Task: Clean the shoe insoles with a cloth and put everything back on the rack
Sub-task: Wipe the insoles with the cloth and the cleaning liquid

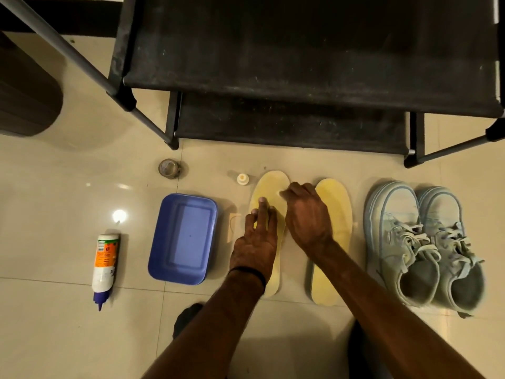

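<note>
Pale yellow foam insole (269,187) lay flat on tiled floor (68,337) before black rack (300,64). Left hand (255,242) pressed it, fingers straight; right hand (307,214) pinched small whitish cloth (281,192). Insole likely light, floppy; pin mid-length.

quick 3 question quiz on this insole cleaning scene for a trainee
1. True or false: the left hand rests on the left insole.
2. What lies between the bottle and the insoles? A) shoes B) blue tray C) tape
3. Fill in: the shoes sit on the ____, not the rack.

Key: 1 true; 2 B, the blue tray; 3 floor.
</note>
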